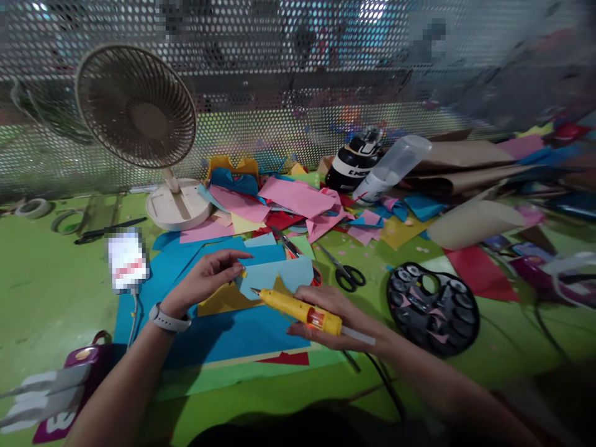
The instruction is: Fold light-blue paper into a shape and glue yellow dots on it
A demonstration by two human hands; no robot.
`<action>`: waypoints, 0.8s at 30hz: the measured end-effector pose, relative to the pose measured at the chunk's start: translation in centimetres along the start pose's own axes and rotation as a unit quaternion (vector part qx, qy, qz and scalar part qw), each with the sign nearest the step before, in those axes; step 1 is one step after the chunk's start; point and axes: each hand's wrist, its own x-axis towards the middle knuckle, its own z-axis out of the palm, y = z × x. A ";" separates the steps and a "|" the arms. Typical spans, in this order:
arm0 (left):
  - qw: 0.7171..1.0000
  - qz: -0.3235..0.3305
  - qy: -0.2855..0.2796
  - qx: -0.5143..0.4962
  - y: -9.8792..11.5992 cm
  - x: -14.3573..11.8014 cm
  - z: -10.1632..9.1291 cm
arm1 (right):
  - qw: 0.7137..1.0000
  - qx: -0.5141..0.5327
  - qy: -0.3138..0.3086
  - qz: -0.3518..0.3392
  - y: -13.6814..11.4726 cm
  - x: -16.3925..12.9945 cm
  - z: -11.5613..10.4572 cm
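My left hand (216, 273), with a pale watch band on its wrist, is closed in a pinch at the left end of a light blue piece of paper (298, 272). A tiny yellow bit (243, 273) shows at the fingertips. My right hand (333, 304) is wrapped round a yellow hot glue gun (288, 308), a clear glue stick (358, 336) poking from its back end. The nozzle points left, close to the lower edge of the light blue paper. Beneath both hands lie blue sheets (251, 332) and a mustard paper piece (223, 299).
Black-handled scissors (349, 277) and a black palette-shaped tray (433, 307) lie to the right. Coloured paper scraps (298, 197) pile up behind. A fan (179, 205), black bottle (351, 164), clear bottle (395, 167), phone (127, 259) and purple power strip (77, 372) surround the work.
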 end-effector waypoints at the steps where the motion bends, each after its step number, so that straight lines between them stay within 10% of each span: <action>1: 1.000 0.002 0.002 0.003 0.0 0.0 0.0 | 1.000 0.002 0.008 -0.014 0.1 -0.1 0.0; 8: 0.999 0.018 0.038 0.022 0.5 0.2 -0.4 | 0.981 -0.137 0.137 0.020 2.7 -4.0 -2.3; 18: 0.991 0.043 0.130 0.007 1.1 0.6 -0.2 | 0.851 -0.394 0.248 0.243 11.2 -16.6 -5.8; 24: 0.989 0.034 0.140 -0.019 0.5 0.9 -0.4 | 0.888 -0.334 0.216 0.230 13.1 -18.7 -6.5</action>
